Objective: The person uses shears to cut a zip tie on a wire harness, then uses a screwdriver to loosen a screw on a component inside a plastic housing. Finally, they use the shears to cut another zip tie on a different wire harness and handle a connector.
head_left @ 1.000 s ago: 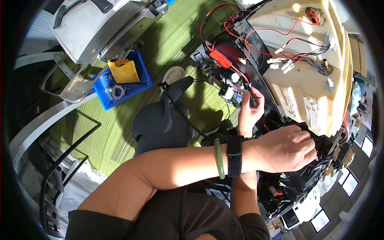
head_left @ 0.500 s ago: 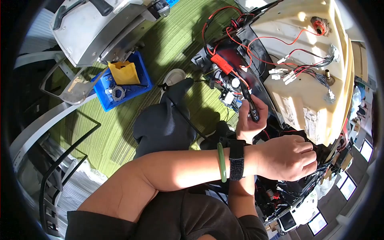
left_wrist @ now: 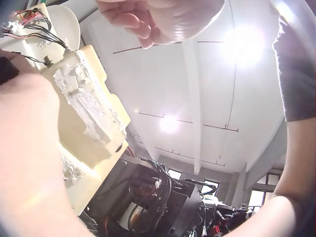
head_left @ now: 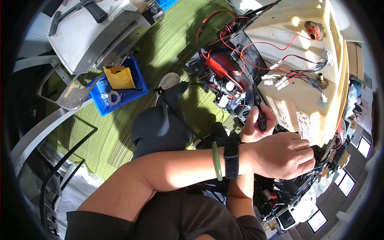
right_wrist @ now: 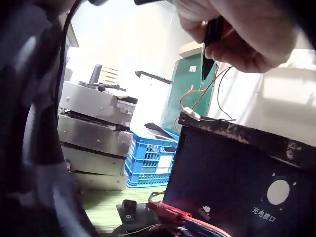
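Observation:
In the head view my right hand grips a black tool, whose narrow end points up along the black case's edge beside the cream shell. The right wrist view shows the right hand pinching the tool above a black panel with a round hole. My left forearm crosses over the right one. The left hand is loosely curled near the shell's lower edge; in the left wrist view the hand shows nothing between its fingers. A red connector lies on the wiring.
Loose wires with white plugs lie on the shell. On the green floor stands a blue bin with a yellow envelope. A grey metal unit is at the upper left; dark machinery lies at the lower right.
My right hand and the tool have moved down and right, away from the white connectors and circuit parts. The left hand stays nearly in place. The head view has shifted slightly.

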A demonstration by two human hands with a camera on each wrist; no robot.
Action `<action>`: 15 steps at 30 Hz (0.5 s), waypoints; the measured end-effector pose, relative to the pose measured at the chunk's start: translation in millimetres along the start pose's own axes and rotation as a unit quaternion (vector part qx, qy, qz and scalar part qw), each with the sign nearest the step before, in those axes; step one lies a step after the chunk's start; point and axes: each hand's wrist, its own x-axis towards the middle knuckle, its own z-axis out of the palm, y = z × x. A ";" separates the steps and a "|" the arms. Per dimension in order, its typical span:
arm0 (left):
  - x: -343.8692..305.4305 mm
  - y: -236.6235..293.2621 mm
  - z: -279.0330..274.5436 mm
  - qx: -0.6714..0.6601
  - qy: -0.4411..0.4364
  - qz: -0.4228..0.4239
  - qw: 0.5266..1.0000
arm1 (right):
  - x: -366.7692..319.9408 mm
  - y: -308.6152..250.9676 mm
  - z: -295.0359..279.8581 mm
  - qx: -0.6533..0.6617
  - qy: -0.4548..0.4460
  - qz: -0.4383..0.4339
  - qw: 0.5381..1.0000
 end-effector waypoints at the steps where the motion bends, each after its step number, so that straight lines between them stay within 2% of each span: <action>1: -0.3 0.1 -1.3 0.005 -0.016 -0.007 1.000 | -1.4 -0.7 -2.6 0.000 0.002 0.000 1.000; 4: 0.6 -0.4 -1.2 0.009 -0.019 -0.006 1.000 | -3.6 -13.2 -13.8 -0.140 -0.001 0.025 0.990; 8: 1.7 -0.3 -1.2 0.004 -0.013 0.007 1.000 | 0.6 -16.0 -14.7 -0.185 0.057 -0.011 0.981; 15: 1.2 -2.6 1.4 -0.008 -0.031 0.030 0.999 | 8.3 4.2 -42.2 -0.217 0.009 -0.114 0.969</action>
